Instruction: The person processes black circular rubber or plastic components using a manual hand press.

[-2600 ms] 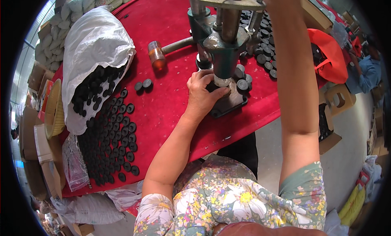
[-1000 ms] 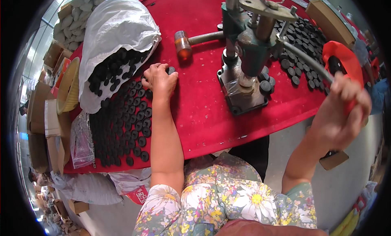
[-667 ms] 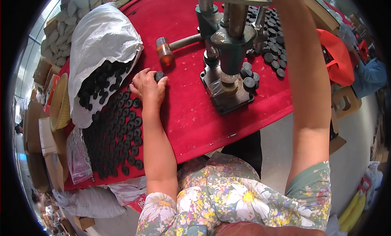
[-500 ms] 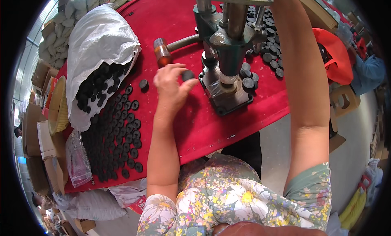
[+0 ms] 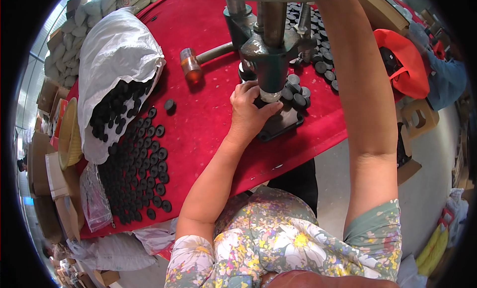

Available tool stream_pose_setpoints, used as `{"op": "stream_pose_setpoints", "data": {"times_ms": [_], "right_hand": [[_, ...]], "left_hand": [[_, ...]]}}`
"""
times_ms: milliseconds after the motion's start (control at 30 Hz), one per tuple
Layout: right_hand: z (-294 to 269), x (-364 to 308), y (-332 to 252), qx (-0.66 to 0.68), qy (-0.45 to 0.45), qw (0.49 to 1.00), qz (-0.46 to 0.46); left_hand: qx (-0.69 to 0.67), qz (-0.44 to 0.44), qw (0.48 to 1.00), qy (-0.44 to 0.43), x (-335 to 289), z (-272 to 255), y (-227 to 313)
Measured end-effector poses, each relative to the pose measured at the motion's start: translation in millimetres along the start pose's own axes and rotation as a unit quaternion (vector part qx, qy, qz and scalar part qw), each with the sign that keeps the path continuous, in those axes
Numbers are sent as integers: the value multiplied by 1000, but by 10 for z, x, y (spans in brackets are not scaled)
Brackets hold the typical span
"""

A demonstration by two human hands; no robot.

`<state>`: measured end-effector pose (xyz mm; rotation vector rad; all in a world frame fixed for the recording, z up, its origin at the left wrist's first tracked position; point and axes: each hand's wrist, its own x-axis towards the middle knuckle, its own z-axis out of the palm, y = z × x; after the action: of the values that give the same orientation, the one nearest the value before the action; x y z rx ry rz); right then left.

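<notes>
At the bench press [image 5: 271, 54], my left hand [image 5: 248, 109] reaches in under the ram. Its thumb and fingers are closed around a small black disc [image 5: 259, 102], mostly hidden by the fingers and the ram's tip. Below them is the dark metal base plate [image 5: 280, 124] of the press. My right forearm [image 5: 365, 89] stretches up past the press on its right side; the hand lies beyond the top edge, out of sight. Several finished-looking black round pieces [image 5: 298, 96] with grey faces sit close to the base's right side.
A white sack [image 5: 121, 44] spills black discs beside many loose black discs [image 5: 144, 173] on the red cloth [image 5: 208, 159]. A mallet [image 5: 190, 64] with an amber head lies left of the press. An orange-red bag [image 5: 405, 64] stands at the right.
My left hand has moved right with the black disc, from the open cloth to beneath the press ram. My right arm stays raised beside the press. The whole view has shifted slightly.
</notes>
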<state>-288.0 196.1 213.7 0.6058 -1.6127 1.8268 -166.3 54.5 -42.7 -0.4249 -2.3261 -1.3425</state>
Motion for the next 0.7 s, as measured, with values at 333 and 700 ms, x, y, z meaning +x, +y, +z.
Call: {"op": "stream_pose_setpoints", "data": {"times_ms": [333,700], "right_hand": [[-254,-857,-445,127,64,973,-181],[-1232,-2734,210,118,15,966,-229]], "left_hand": [[-21,-17,999,-20,-47,-172,-32],[-7,-12,1000,-6,30,-466,37]]}}
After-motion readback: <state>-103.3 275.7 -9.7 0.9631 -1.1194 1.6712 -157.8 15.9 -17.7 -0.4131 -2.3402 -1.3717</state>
